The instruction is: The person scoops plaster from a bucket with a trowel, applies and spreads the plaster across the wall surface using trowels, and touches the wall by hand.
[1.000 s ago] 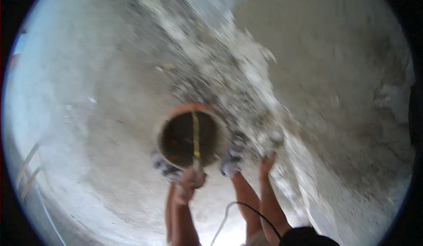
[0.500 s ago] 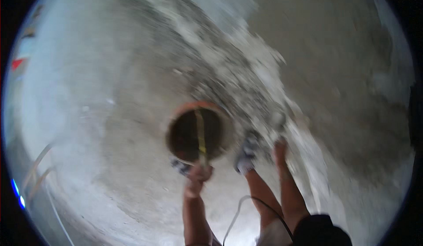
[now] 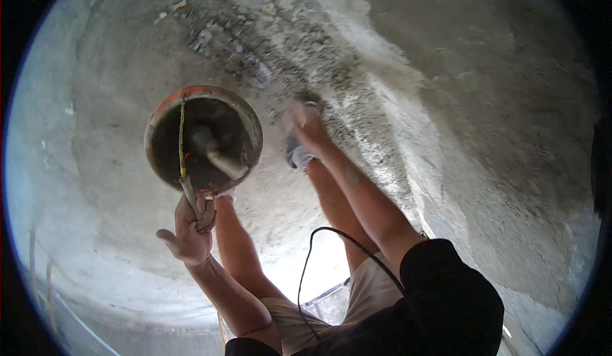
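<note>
A round bucket (image 3: 252,117) with an orange, mortar-crusted rim hangs tilted in front of me, its dark inside showing. My left hand (image 3: 193,232) has its fingers closed round the grey grip of the bucket's handle (image 3: 182,136), a yellowish strip across the mouth; the thumb sticks out. Inside the bucket lies a blurred tool with a rounded grey head and a thick pale handle (image 3: 226,163), touched by neither hand. My right hand (image 3: 301,121), smeared by motion, is apart from the bucket, to its right above my foot; its fingers look loosely extended and nothing shows in them.
Rough grey rubble (image 3: 255,43) lies on the concrete floor (image 3: 115,101) beyond the bucket. A rough plastered surface (image 3: 484,101) rises along the right. A black cable (image 3: 328,230) loops over my lap, and a shoe (image 3: 296,155) is below my right hand.
The bucket and my left hand have shifted left and up in the view. My right hand has let go of a rounded grey tool, now in the bucket, and sits further left.
</note>
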Demonstrator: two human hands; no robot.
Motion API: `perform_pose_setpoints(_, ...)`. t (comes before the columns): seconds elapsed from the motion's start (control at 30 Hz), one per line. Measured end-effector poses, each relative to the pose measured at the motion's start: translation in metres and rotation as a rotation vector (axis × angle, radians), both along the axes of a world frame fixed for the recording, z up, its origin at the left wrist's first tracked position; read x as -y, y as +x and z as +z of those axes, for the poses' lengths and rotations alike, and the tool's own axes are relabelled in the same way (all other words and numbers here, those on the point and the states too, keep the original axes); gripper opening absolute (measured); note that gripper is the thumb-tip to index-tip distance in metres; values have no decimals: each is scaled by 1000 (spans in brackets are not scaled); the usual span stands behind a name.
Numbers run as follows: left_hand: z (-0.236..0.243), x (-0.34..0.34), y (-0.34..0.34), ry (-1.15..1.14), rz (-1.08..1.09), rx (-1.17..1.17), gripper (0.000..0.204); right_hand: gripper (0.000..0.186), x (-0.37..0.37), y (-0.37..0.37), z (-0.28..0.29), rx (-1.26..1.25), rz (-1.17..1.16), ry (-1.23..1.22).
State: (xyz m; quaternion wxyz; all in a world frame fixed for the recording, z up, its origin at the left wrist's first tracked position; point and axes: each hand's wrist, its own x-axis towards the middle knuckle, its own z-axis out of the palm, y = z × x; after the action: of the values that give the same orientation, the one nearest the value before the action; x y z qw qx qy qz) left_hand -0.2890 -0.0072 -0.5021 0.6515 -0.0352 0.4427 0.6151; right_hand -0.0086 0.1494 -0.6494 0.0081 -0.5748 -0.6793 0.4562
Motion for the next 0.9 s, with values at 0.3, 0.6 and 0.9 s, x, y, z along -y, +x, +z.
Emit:
perform_pose_setpoints(0.3, -4, 61, -17, -109, 45, 132, 99, 30, -25, -92, -112, 49, 314, 388)
perform_pose_setpoints(0.6, -15, 101, -40, 5, 180, 267, 91, 61, -61, -260, -109, -556, -1614, -1193)
perform_pose_setpoints(0.9, -29, 85, -29, 15, 295, 325, 96, 32, -49, -255, -126, -312, -1840, -815)
